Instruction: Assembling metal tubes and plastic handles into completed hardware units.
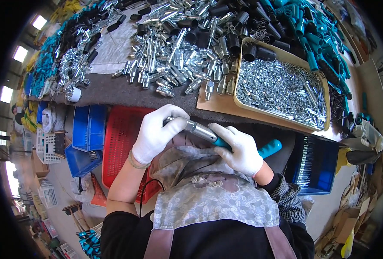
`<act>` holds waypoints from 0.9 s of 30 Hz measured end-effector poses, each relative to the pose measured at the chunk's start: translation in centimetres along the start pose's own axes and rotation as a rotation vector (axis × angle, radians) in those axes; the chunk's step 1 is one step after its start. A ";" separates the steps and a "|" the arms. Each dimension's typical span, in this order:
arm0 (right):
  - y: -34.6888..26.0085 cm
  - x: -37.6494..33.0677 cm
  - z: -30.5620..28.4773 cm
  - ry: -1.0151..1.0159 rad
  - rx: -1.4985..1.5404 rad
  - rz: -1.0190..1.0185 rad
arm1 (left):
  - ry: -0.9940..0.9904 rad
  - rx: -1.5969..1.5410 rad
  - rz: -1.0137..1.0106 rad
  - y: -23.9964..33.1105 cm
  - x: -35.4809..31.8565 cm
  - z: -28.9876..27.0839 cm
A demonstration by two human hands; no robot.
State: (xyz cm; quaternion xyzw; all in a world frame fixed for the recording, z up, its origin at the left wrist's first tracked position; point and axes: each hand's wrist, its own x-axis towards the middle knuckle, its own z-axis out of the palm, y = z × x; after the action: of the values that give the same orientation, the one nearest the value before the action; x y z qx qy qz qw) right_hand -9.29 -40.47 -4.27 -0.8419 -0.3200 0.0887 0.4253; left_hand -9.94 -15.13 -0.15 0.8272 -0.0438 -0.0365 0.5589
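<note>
Gloved left hand (157, 131) and right hand (239, 149), fingers closed, grip a tool (226, 140): silver metal barrel, teal handle.

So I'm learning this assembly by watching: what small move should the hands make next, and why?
Probably press the silver metal piece further into the teal handle. The left hand has its grip on the metal end and the right hand on the handle, both held in line over the lap, and a bare stretch of metal shows between the gloves.
</note>
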 end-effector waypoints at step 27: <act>0.8 -1.6 0.8 0.148 -0.482 -0.032 | -0.120 -0.169 -0.276 -1.3 -0.2 4.8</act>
State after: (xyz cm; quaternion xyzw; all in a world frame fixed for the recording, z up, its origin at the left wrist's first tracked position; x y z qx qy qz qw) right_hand -10.53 -41.27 -5.60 -0.9181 -0.3131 -0.0591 0.2359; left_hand -10.64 -19.06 -3.20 0.7719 0.0402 -0.1657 0.6124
